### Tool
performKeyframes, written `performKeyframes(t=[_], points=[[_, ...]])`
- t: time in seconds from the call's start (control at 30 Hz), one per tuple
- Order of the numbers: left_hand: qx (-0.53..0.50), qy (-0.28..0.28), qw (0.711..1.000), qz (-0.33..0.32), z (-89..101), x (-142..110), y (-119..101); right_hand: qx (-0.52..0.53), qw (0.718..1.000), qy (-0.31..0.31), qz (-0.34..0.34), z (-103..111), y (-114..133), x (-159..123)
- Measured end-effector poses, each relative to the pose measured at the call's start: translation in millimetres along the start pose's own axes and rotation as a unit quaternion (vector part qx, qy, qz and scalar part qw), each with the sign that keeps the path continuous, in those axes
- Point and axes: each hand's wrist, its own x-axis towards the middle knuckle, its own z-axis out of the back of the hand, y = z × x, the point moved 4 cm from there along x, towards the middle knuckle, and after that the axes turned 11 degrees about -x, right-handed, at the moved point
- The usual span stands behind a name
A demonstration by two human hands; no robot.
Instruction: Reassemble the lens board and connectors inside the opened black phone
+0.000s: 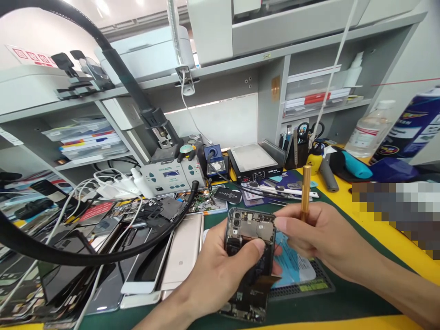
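Opened phone (245, 286) in two-handed work, lower centre of the frame, held above the green surface (347, 305) with its inner parts facing up. My left grip (220, 270) is clamped on the phone, thumb lying across its middle, just below the metal plate (252, 229); I judge this support sound if the thumb bears lightly and the fingers behind take the load, since hard pressure could harm what lies beneath. My right grip (321, 229), right of centre, is closed about the gold tool (305, 195), which stands nearly upright; its lower end is hidden, so I cannot tell whether it meets anything. The right thumb and forefinger come together beside the phone's upper right corner; whether they pinch a small part there, I cannot tell. Good practice here: steady the right fingertips against the frame's edge, keep the tool's shaft away from the camera lenses (236, 219), and leave the loose dark flap (271, 285), projecting at the lower right side, unbent and unsnagged.
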Motion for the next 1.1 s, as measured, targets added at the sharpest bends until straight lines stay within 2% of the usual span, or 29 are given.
performKeyframes(t=[0.13,0.4,0.67,0.83,1.1], points=[[-0.019,0.024,0.999,0.022,1.3,0,1,-0.013,1.0,-0.003,0.003,2,-3,-2],[-0.004,-0.01,1.0,0.019,8.2,3,4,-0.014,1.0,-0.001,-0.003,2,-4,0],[-0.019,0.013,0.999,0.027,5.4,2,2,-0.021,1.0,-0.005,-0.004,2,-5,-1],[-0.008,0.006,0.999,0.03,5.2,1,1,-0.015,1.0,0.002,-0.004,-1,-1,-1],[-0.111,0.002,0.992,0.062,4.7,2,6,0.01,0.999,0.045,-0.007,-6,6,-1]])
